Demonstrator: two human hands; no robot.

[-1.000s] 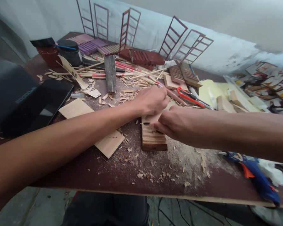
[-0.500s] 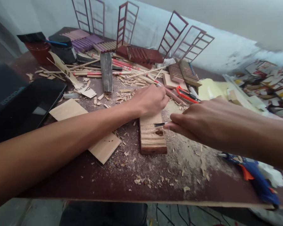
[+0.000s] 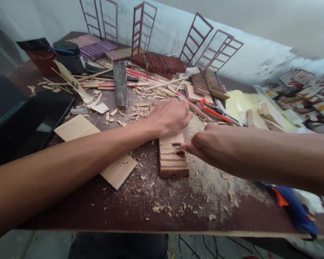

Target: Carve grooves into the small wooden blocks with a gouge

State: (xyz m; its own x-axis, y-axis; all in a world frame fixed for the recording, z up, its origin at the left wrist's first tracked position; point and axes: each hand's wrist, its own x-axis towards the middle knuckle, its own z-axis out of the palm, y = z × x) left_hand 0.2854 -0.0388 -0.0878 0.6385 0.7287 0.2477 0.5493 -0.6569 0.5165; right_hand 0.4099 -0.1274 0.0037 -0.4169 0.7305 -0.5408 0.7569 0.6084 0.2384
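A small wooden block [image 3: 173, 162] with grooves across its near half and a dark knot hole lies on the table. My left hand [image 3: 171, 117] is closed over its far end, pressing it down; the fingertips are partly hidden. From the right, my right hand [image 3: 202, 144] grips a slim metal tool [image 3: 176, 144], of which only the dark narrow tip shows. That tip touches or hovers just over the block's top, beside the knot; I cannot tell which. Its handle is hidden inside the fist. A red utility knife [image 3: 213, 109] lies beyond the right hand.
Shavings and sawdust cover the dark table [image 3: 97, 212]. Thin boards [image 3: 120, 171] lie under my left forearm, near a black phone [image 3: 43, 118]. A blue glue gun [image 3: 299, 207] sits at right. Behind are sticks, a grey wood strip [image 3: 120, 84], paint jars [image 3: 67, 57] and small ladder-like frames [image 3: 196, 37].
My right hand has moved slightly left and turned, bringing the tool's tip further left across the block. My left hand still holds the block's far end. The view has shifted a little.
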